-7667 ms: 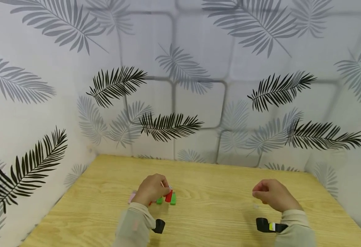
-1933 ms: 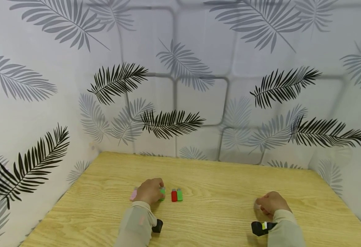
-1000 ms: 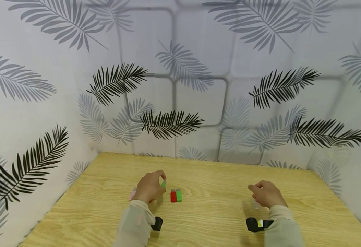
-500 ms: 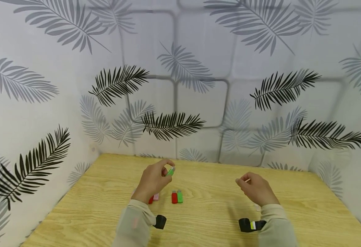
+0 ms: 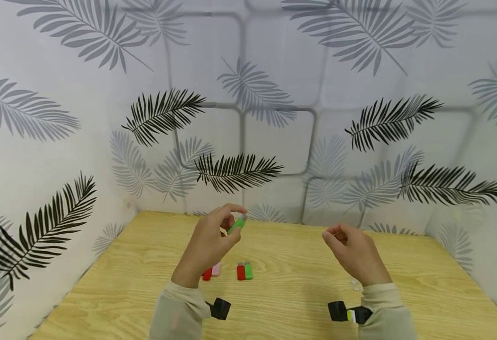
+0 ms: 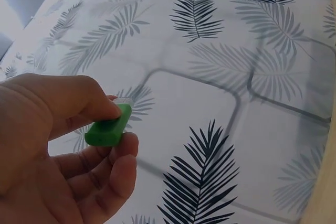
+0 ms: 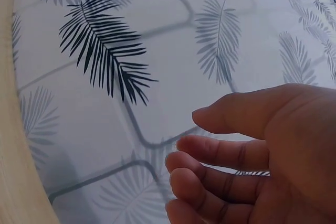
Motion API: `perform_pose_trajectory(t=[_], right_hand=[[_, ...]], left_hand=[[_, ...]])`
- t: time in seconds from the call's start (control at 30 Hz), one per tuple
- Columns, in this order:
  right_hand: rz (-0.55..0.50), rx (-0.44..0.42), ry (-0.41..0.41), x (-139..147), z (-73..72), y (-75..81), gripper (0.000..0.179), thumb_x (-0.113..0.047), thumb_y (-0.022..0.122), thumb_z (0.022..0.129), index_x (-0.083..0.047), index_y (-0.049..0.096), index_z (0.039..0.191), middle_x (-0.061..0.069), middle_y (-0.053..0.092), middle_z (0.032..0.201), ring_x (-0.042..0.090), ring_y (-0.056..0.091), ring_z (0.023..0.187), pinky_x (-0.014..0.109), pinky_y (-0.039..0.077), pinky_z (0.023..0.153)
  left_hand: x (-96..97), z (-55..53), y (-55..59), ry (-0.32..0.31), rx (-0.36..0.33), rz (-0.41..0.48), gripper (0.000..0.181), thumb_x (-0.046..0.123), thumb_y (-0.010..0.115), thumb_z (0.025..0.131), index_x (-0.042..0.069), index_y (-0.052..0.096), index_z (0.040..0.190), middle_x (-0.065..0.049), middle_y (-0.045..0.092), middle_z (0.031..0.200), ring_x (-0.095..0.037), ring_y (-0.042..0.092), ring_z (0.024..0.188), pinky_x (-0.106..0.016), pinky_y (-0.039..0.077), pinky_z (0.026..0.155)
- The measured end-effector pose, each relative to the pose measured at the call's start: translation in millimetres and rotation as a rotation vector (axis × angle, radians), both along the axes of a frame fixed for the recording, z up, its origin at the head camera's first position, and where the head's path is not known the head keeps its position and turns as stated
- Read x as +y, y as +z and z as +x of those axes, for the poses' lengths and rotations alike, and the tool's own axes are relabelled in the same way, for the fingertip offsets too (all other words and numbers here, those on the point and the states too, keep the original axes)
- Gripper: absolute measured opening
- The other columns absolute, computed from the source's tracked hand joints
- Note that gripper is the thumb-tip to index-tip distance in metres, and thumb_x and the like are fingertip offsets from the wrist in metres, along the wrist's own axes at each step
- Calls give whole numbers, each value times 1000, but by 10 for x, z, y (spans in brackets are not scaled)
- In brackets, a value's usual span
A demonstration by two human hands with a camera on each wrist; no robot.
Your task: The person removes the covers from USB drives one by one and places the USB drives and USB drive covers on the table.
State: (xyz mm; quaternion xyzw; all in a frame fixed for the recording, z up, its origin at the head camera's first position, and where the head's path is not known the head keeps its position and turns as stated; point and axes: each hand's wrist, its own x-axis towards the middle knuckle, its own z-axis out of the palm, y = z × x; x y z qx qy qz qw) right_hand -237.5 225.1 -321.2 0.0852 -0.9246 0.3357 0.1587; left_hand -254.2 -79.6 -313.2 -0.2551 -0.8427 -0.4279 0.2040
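Note:
My left hand (image 5: 214,236) is raised over the table and pinches a green USB flash drive (image 5: 237,224) between thumb and fingers. In the left wrist view the green drive (image 6: 108,127) shows its body, with a pale, clear-looking end pointing away. Below on the table, a red USB flash drive (image 5: 241,271) and another green one (image 5: 248,271) lie side by side. Close to my left wrist lie a further red drive (image 5: 207,274) and a pink one (image 5: 216,269), partly hidden. My right hand (image 5: 356,250) is held up with loosely bent fingers and nothing between them (image 7: 226,156).
A small clear piece (image 5: 356,285) lies on the wooden table (image 5: 290,293) beside my right wrist. A white cloth or wall covering (image 5: 273,141) with leaf patterns stands behind and at both sides of the table.
A red drive that my left hand held now lies beside a green one. My left hand has since picked up another green drive and raised it. My right hand has risen and moved left.

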Motion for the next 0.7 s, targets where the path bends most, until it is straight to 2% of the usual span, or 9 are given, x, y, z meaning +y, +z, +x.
perform_pose_trajectory(t=[0.13, 0.27, 0.37, 0.57, 0.7], right_hand=[[-15, 77, 52, -146, 53, 60, 19, -27, 59, 97, -9, 66, 102, -1, 65, 85, 13, 60, 76, 35, 50, 69], [-29, 128, 118, -308, 99, 93, 13, -23, 61, 96, -12, 66, 100, -4, 65, 84, 9, 59, 74, 32, 50, 69], [-49, 168, 164, -423, 130, 121, 9, -21, 62, 95, -13, 66, 98, -6, 65, 83, 7, 60, 73, 28, 51, 68], [-104, 280, 274, -636, 202, 175, 7, -18, 64, 94, -12, 65, 99, -8, 64, 82, 5, 60, 70, 26, 53, 64], [-127, 289, 317, -719, 266, 210, 12, -20, 64, 95, -13, 64, 104, -9, 64, 83, 5, 60, 71, 27, 53, 63]], left_hand=[[42, 85, 85, -34, 75, 14, 30, 3, 58, 89, 17, 64, 116, 2, 45, 78, -15, 49, 67, -26, 47, 56], [90, 153, 136, -71, 115, 24, 29, 1, 59, 88, 14, 64, 114, 1, 43, 77, -17, 43, 65, -24, 47, 55], [130, 192, 160, -103, 126, 27, 29, 3, 60, 89, 15, 64, 115, 1, 44, 77, -14, 44, 67, -24, 48, 57], [177, 233, 182, -208, 130, 10, 33, 4, 64, 89, 14, 60, 121, 2, 47, 79, -12, 47, 71, -24, 50, 59], [201, 249, 194, -250, 106, -30, 35, 4, 64, 89, 13, 58, 122, 4, 49, 77, -10, 48, 66, -23, 49, 55]])
